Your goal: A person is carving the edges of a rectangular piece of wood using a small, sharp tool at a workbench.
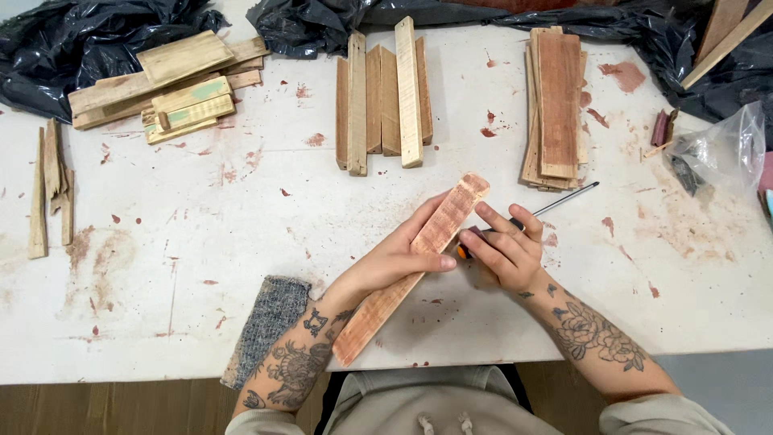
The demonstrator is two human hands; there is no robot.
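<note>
Head view: the left hand (403, 259) grips a long reddish wooden slat (411, 270), held slantwise over the near edge of the white desk (201, 242). The right hand (503, 254) is closed around a screwdriver (531, 216), touching the slat's right side.

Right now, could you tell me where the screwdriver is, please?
In the head view, the screwdriver is in the right hand, right of centre on the white table, its shaft pointing up-right toward the reddish plank stack, beside the wooden slat.
</note>
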